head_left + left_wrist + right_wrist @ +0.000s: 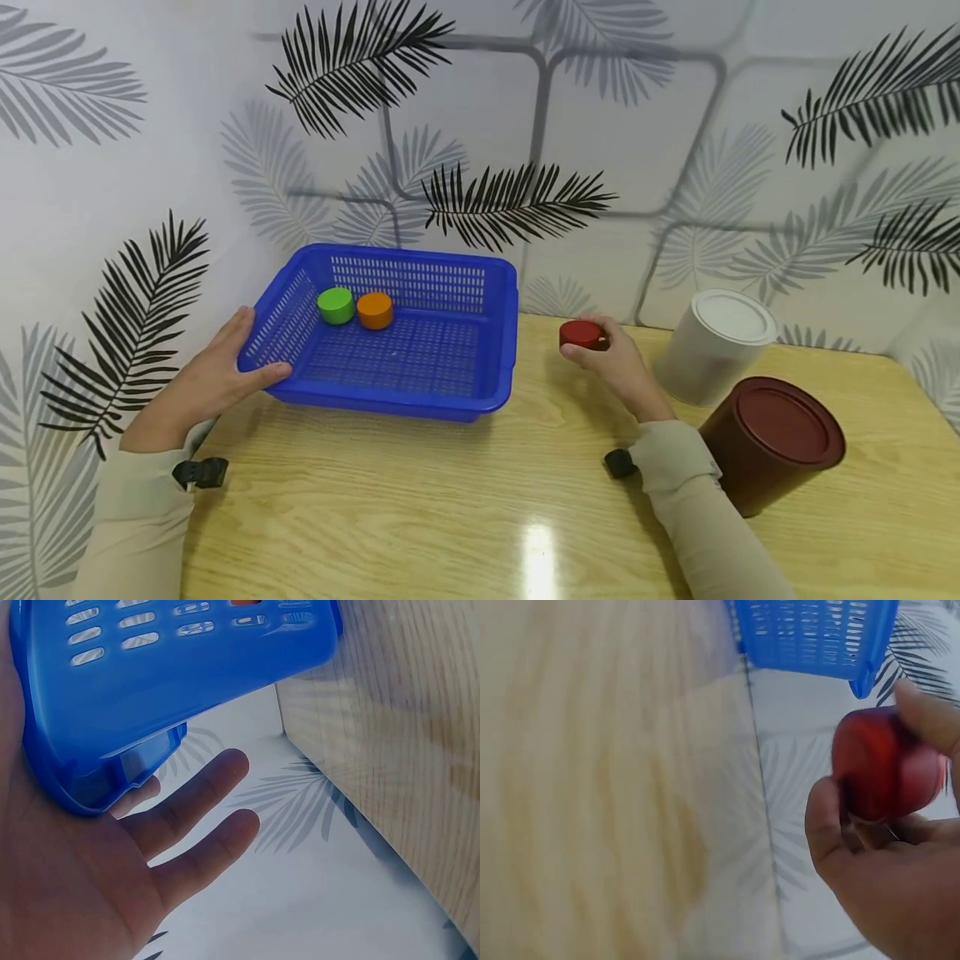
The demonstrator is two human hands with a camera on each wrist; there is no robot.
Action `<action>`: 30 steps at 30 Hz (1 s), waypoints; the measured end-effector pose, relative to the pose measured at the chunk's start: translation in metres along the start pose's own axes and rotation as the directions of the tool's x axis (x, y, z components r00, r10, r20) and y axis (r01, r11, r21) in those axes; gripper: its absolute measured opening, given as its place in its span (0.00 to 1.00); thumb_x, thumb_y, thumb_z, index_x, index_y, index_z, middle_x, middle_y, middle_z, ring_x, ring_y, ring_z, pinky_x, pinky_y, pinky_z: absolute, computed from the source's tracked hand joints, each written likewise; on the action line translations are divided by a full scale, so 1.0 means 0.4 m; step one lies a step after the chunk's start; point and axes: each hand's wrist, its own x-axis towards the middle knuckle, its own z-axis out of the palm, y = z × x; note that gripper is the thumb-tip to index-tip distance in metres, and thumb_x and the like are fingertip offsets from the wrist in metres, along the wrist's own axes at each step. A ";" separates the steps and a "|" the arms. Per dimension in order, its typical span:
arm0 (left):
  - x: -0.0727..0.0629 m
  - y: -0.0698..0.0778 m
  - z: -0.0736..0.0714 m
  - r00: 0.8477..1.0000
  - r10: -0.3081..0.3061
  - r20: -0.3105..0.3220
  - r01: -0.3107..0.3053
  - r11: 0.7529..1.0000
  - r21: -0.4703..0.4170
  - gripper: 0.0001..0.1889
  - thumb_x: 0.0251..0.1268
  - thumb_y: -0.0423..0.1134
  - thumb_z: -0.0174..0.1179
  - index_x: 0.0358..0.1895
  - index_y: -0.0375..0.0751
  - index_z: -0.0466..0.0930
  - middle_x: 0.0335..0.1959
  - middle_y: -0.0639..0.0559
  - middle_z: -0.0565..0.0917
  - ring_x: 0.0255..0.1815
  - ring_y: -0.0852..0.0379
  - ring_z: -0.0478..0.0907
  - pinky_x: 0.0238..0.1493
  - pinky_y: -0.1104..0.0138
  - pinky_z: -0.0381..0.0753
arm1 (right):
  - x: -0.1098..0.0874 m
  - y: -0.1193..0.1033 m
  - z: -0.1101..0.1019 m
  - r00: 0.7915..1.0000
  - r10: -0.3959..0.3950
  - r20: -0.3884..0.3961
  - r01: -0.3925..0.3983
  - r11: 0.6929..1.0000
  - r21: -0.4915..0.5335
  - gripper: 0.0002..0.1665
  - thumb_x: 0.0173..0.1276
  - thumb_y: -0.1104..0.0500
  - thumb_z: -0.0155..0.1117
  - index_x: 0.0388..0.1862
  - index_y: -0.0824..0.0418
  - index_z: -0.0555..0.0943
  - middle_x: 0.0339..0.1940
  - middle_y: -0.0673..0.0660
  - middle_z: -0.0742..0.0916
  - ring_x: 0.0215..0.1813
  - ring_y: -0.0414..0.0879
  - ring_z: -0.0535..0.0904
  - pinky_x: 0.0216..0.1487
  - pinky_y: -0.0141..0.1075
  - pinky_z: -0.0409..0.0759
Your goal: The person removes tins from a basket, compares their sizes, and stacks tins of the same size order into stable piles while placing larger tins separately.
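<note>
A blue plastic basket (420, 404) with slotted sides stands on the table at centre left. Inside it, near the back left corner, a green cylinder block (336, 307) sits beside an orange cylinder block (375, 311). My left hand (213, 371) rests against the basket's left front corner, thumb over the rim. Its other fingers (206, 859) extend straight and spread outside the basket in the left wrist view. To the right of the basket, my right hand (618, 367) pinches a red cylinder block (885, 761) between thumb and fingers, above the table's back part.
A white can (716, 346) with a lid stands behind and right of my right hand. Nearer, a dark red lidded can (772, 442) stands close beside my right sleeve. A leaf-patterned wall covering (480, 125) rises behind the wooden table (390, 508).
</note>
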 end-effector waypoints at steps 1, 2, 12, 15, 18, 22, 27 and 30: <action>0.000 0.000 0.000 1.000 -0.001 -0.001 0.001 1.000 0.000 0.59 0.69 0.62 0.60 0.80 0.36 0.24 0.81 0.36 0.27 0.80 0.33 0.29 0.71 0.33 0.42 | 0.003 0.007 0.002 1.000 0.002 -0.005 -0.002 1.000 -0.008 0.40 0.67 0.53 0.73 0.73 0.64 0.68 0.62 0.66 0.77 0.57 0.58 0.76 0.51 0.37 0.79; 0.000 -0.001 0.000 1.000 -0.001 -0.001 0.001 1.000 0.001 0.59 0.69 0.62 0.60 0.80 0.36 0.24 0.81 0.36 0.27 0.80 0.33 0.29 0.71 0.33 0.42 | 0.007 0.014 0.004 1.000 0.001 -0.009 -0.001 1.000 -0.020 0.40 0.67 0.54 0.74 0.73 0.64 0.68 0.62 0.66 0.77 0.59 0.58 0.76 0.53 0.38 0.78; -0.001 -0.005 0.000 1.000 -0.006 -0.002 0.006 1.000 0.007 0.59 0.69 0.63 0.59 0.80 0.36 0.24 0.81 0.36 0.28 0.80 0.33 0.29 0.71 0.33 0.42 | 0.014 0.050 0.019 1.000 0.002 0.021 0.000 0.994 -0.112 0.42 0.64 0.58 0.76 0.73 0.65 0.68 0.64 0.65 0.80 0.46 0.54 0.79 0.43 0.38 0.78; 0.000 -0.002 -0.002 1.000 -0.007 -0.005 0.007 1.000 0.006 0.59 0.69 0.63 0.59 0.80 0.36 0.24 0.81 0.36 0.28 0.80 0.33 0.29 0.71 0.33 0.42 | 0.018 0.053 0.018 0.999 0.030 0.033 -0.027 0.996 -0.091 0.41 0.64 0.61 0.76 0.72 0.66 0.67 0.65 0.66 0.79 0.36 0.51 0.79 0.34 0.35 0.79; 0.001 0.001 -0.004 1.000 -0.011 -0.005 0.011 1.000 0.000 0.59 0.69 0.62 0.59 0.80 0.37 0.24 0.81 0.37 0.28 0.80 0.33 0.29 0.71 0.33 0.42 | 0.021 0.051 0.016 0.997 0.066 0.051 -0.062 0.994 -0.085 0.40 0.64 0.62 0.76 0.70 0.66 0.65 0.66 0.67 0.77 0.30 0.49 0.79 0.29 0.35 0.80; 0.000 0.004 -0.002 1.000 -0.025 0.003 0.025 1.000 -0.009 0.59 0.69 0.63 0.59 0.80 0.39 0.22 0.81 0.39 0.26 0.80 0.34 0.29 0.71 0.33 0.42 | 0.023 0.049 0.015 0.993 0.099 0.068 -0.091 0.989 -0.114 0.40 0.65 0.62 0.75 0.70 0.65 0.65 0.66 0.66 0.76 0.28 0.50 0.79 0.30 0.36 0.80; -0.001 0.005 -0.002 0.999 -0.038 0.007 0.038 0.999 -0.006 0.59 0.69 0.63 0.59 0.80 0.40 0.22 0.81 0.39 0.26 0.80 0.33 0.29 0.70 0.32 0.42 | 0.023 0.050 0.019 0.991 0.105 0.079 -0.093 0.985 -0.146 0.39 0.65 0.61 0.75 0.70 0.66 0.65 0.66 0.65 0.75 0.30 0.51 0.80 0.32 0.36 0.80; 0.001 0.005 -0.002 0.999 -0.041 0.012 0.041 0.999 0.001 0.59 0.69 0.62 0.59 0.80 0.40 0.22 0.81 0.39 0.26 0.80 0.32 0.29 0.70 0.32 0.42 | 0.022 0.050 0.022 0.991 0.106 0.079 -0.092 0.983 -0.161 0.39 0.65 0.61 0.75 0.69 0.67 0.65 0.66 0.65 0.75 0.33 0.51 0.81 0.34 0.37 0.81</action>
